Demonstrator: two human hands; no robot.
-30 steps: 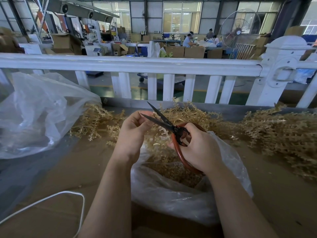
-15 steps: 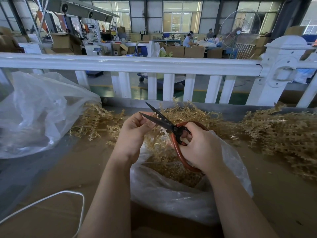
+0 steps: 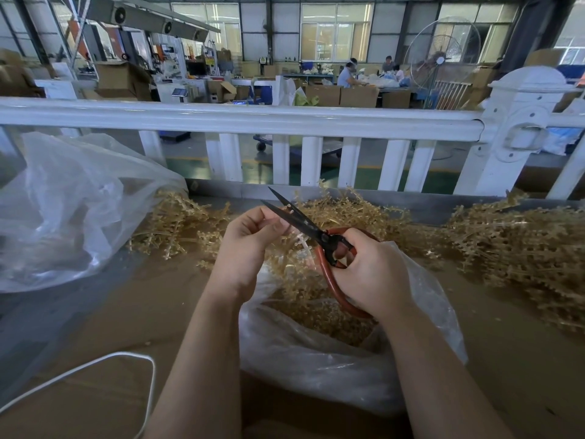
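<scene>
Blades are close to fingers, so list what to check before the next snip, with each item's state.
1. Scissors blades open: ok.
2. Right hand grips the red handles: ok.
3. Left hand pinches the pale sprig: ok.
4. Sprig seated between the blades: cannot tell.
5. Left fingertips clear of the blades: not ok, they touch the lower blade.
6. Open bag under the cut: ok.

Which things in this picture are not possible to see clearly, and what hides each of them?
1. Head view: the thin tan plastic sprig pinched by the left hand at the black-bladed scissors with red-brown handles: its fingers hide the gripped end.
2. Head view: the right hand covers most of the handle loops.
3. Head view: the thin white cord is cut off by the left and bottom edges.
4. Head view: the people at the far tables are too small.
</scene>
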